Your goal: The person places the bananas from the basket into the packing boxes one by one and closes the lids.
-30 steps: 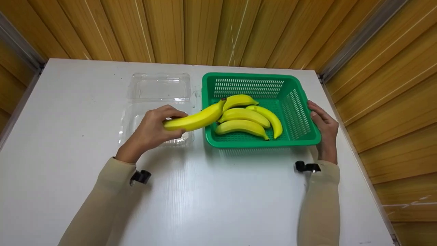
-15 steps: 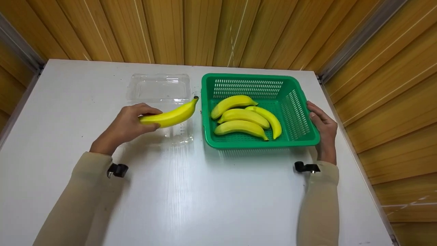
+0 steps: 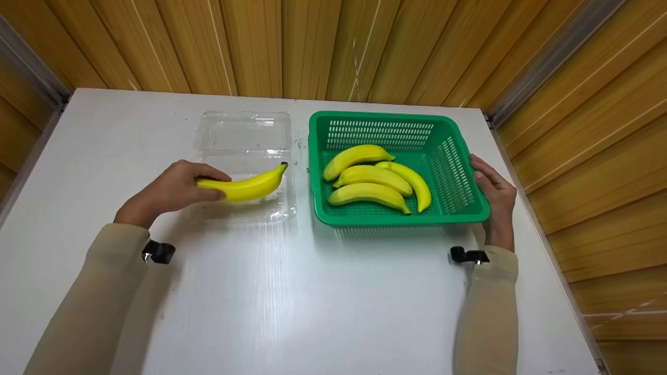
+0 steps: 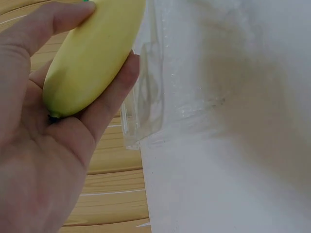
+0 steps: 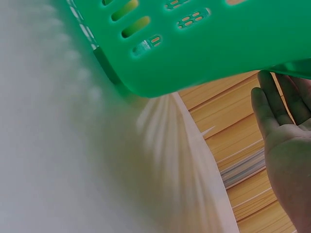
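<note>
My left hand (image 3: 172, 190) grips a yellow banana (image 3: 254, 188) by one end, its dark stem pointing right. In the left wrist view the banana (image 4: 97, 53) lies between thumb and fingers, its tip against the palm. Below it is the base of a clear plastic clamshell box (image 3: 284, 211), with the lid (image 3: 242, 134) laid open behind. At the right, my right hand (image 3: 498, 200) touches the outer side of a green basket (image 3: 401, 219). The right wrist view shows this hand's fingers (image 5: 265, 109) straight, tips at the basket's rim.
Several bananas (image 3: 372, 177) lie in the left half of the basket, which stands right beside the clear box. White table (image 3: 312, 302) lies in front of both. Wood-patterned panels (image 3: 307, 47) rise behind the table and along its right side.
My left hand has carried the banana left and down, from over the basket's left rim to over the clear box's base. The right hand stays at the basket.
</note>
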The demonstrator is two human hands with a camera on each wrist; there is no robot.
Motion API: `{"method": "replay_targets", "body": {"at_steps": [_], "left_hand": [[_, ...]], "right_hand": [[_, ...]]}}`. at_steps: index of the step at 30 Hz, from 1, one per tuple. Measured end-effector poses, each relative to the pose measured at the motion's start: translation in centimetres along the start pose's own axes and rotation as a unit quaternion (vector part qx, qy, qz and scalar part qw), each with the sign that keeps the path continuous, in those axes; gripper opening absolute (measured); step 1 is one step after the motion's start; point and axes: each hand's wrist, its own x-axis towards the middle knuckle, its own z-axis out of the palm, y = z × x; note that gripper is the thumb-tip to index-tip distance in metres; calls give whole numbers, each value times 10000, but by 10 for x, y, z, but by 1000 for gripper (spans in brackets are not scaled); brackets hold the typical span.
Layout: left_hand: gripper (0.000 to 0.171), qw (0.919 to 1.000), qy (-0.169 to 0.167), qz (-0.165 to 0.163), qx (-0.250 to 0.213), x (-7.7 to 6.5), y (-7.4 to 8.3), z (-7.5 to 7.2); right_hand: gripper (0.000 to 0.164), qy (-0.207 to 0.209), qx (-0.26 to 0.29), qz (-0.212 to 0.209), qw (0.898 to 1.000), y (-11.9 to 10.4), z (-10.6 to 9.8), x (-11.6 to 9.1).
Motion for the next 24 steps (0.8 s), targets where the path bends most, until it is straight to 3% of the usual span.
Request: {"method": "replay_targets", "body": {"at_steps": [8,18,24], "left_hand": [[34,9991,-392,-143,-64,7,-2,0],[34,9983,-566,-113,33,9,-7,2],[31,9981,-604,18,88,11,-6,5]], "right_hand": [[34,-38,-20,23,10000,0,0,0],[35,20,-132,220,9997,-2,3,-1],[35,61,-62,129,9999,-3,3,0]]}}
